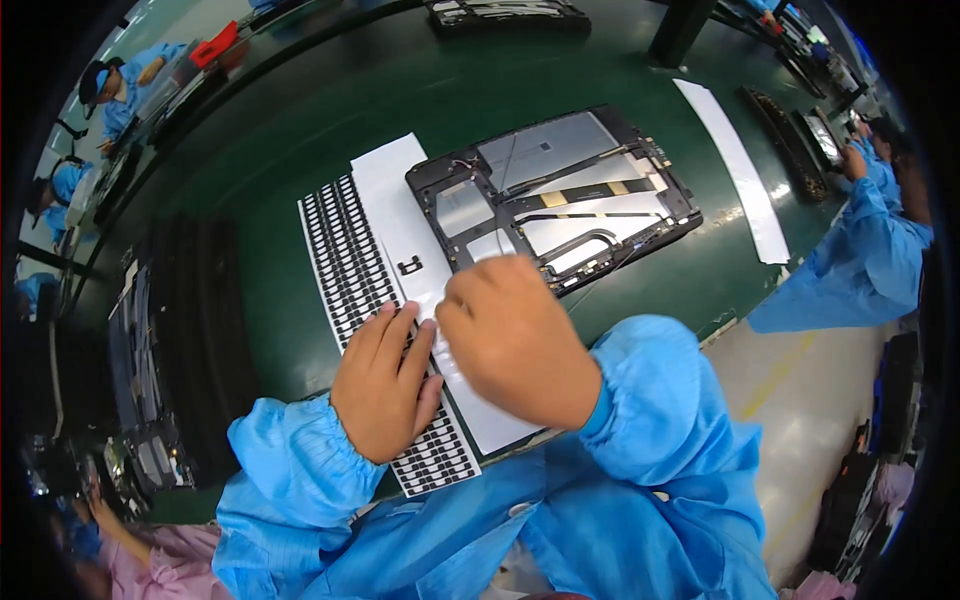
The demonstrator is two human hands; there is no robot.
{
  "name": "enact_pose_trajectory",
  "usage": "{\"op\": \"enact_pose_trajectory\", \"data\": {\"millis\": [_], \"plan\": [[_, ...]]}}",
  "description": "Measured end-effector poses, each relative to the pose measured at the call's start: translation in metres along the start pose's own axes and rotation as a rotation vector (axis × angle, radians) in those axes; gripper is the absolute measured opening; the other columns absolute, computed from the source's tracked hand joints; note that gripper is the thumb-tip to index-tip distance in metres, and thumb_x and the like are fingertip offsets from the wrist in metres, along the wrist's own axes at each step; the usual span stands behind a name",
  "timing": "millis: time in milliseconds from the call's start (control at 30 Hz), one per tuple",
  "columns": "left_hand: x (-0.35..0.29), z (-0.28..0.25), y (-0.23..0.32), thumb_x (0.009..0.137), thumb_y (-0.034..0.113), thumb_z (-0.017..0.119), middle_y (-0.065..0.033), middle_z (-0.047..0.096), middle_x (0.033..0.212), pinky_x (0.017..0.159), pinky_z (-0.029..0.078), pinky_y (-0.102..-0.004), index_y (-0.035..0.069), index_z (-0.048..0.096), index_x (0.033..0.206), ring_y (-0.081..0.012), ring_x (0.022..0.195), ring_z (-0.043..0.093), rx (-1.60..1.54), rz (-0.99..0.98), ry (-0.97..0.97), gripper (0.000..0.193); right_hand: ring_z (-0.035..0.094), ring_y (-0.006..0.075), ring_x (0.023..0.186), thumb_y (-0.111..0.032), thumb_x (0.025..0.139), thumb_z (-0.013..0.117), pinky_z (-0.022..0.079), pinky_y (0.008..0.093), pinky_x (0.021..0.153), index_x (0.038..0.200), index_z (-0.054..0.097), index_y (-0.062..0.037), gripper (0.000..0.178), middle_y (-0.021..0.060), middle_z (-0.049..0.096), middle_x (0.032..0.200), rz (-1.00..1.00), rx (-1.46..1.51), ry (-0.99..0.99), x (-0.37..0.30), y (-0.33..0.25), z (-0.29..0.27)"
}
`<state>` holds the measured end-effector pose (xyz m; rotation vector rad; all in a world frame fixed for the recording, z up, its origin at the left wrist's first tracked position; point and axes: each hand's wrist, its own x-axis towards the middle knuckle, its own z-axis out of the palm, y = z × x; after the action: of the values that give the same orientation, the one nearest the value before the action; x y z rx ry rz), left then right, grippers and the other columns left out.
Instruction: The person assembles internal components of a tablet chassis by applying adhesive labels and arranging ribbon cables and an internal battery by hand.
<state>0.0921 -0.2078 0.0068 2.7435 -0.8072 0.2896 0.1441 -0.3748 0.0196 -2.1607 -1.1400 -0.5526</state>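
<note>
We see our left hand lying flat on the sheet of small black parts, fingers spread and pressing it against the green table. It holds nothing; it only keeps the sheet down. Our right hand is just beside it, at about 2 o'clock from the left one, and its fingers are curled together over the white backing strip. The fingertips are hidden under the hand and a little blurred, so we cannot tell if they pinch a part or only touch the paper.

The sheet and the strip lie side by side. Their long axis goes from about 11 o'clock, far from us, to about 5 o'clock, near our body. One single black part sits alone on the white strip, at about 11 o'clock from the right hand and near to it. The left hand is a little further from it.

The open tablet frame, with its metal plates and flat cables, lies at about 1 o'clock from the right hand, and its near edge is almost touching the knuckles. The right hand is clearly the nearer one to this frame.

Other people in blue coats work at the rim, at 3 and 10 o'clock.
</note>
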Motion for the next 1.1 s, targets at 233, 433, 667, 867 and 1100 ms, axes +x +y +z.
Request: {"op": "enact_pose_trajectory", "data": {"millis": [233, 433, 667, 867, 1100], "plan": [[0.005, 0.003, 0.002, 0.065, 0.012, 0.062, -0.0177, 0.047, 0.119, 0.089, 0.038, -0.0425, -0.002, 0.05, 0.112, -0.0362, 0.107, 0.044, -0.028, -0.009, -0.022, 0.05, 0.049, 0.0299, 0.087, 0.002, 0.059, 0.062, 0.038, 0.0384, 0.079, 0.069, 0.06, 0.0024, 0.01, 0.0128, 0.055, 0.089, 0.049, -0.019, 0.029, 0.024, 0.043, 0.004], [0.002, 0.004, 0.0, 0.066, 0.016, 0.064, -0.0186, 0.047, 0.116, 0.087, 0.038, -0.0427, -0.003, 0.052, 0.108, -0.0361, 0.104, 0.045, -0.03, -0.011, 0.009, 0.048, 0.049, 0.0306, 0.096, -0.002, 0.055, 0.061, 0.034, 0.0435, 0.091, 0.061, 0.06, 0.0048, 0.01, 0.0167, 0.055, 0.093, 0.004, -0.254, -0.058, 0.036, 0.028, 0.029], [0.002, 0.004, -0.002, 0.065, 0.015, 0.063, -0.0193, 0.048, 0.112, 0.088, 0.037, -0.0442, -0.004, 0.051, 0.108, -0.0371, 0.104, 0.044, -0.043, -0.005, 0.003, 0.049, 0.046, 0.0311, 0.083, -0.015, 0.054, 0.06, 0.033, 0.0464, 0.086, 0.06, 0.064, 0.0005, 0.017, 0.0173, 0.053, 0.075, 0.008, -0.263, -0.019, 0.044, 0.035, 0.05], [0.004, 0.001, 0.004, 0.065, 0.014, 0.062, -0.02, 0.047, 0.113, 0.088, 0.036, -0.0447, -0.003, 0.05, 0.111, -0.0369, 0.105, 0.043, 0.028, -0.012, -0.018, 0.05, 0.048, 0.0278, 0.085, -0.006, 0.054, 0.057, 0.034, 0.0385, 0.078, 0.059, 0.061, -0.0006, 0.008, 0.012, 0.056, 0.083, 0.083, -0.146, 0.086, 0.046, 0.033, 0.051], [0.013, -0.019, -0.002, 0.065, 0.009, 0.064, -0.0163, 0.051, 0.113, 0.087, 0.037, -0.0418, 0.0, 0.056, 0.103, -0.0351, 0.103, 0.047, -0.051, -0.049, -0.09, 0.04, 0.052, 0.0261, 0.093, -0.002, 0.066, 0.062, 0.041, 0.0361, 0.08, 0.073, 0.058, -0.0018, 0.009, 0.0126, 0.057, 0.096, 0.149, 0.259, 0.155, 0.019, 0.062, -0.045]]}}
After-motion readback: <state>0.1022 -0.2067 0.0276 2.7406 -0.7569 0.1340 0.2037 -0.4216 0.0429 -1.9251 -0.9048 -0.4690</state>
